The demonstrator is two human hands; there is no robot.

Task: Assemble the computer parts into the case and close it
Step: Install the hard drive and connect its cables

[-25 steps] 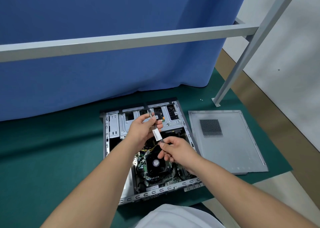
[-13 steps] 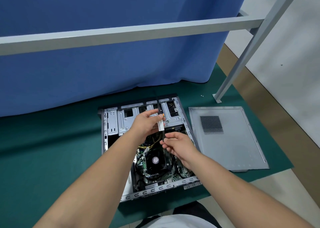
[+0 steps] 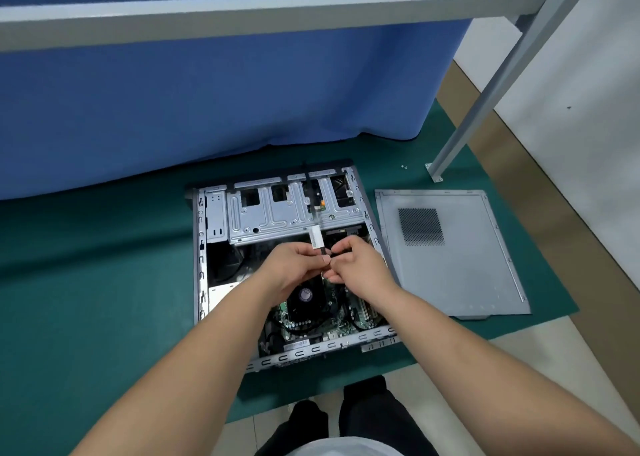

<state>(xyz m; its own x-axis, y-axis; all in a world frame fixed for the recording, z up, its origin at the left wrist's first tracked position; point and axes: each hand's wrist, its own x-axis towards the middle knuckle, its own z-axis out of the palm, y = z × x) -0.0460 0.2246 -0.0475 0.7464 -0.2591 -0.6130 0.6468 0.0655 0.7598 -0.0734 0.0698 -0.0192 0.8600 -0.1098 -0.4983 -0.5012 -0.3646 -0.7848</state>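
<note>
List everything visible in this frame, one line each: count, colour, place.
computer case: one, grey metal, open, lying on the mat
cable: one, black with white tag, pinched by both hands above the case
side panel: one, grey, flat on the mat right of the case
mat: one, green, on the floor
screws: two, small, silver, beyond the panel
curtain: one, blue, behind
frame: one, grey metal, overhead
left hand: grip on cable
right hand: grip on cable

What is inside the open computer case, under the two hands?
Inside the computer case a drive cage, a black cooler fan and the green motherboard show. The left hand and right hand, gripping a labelled cable, cover the middle.
</note>
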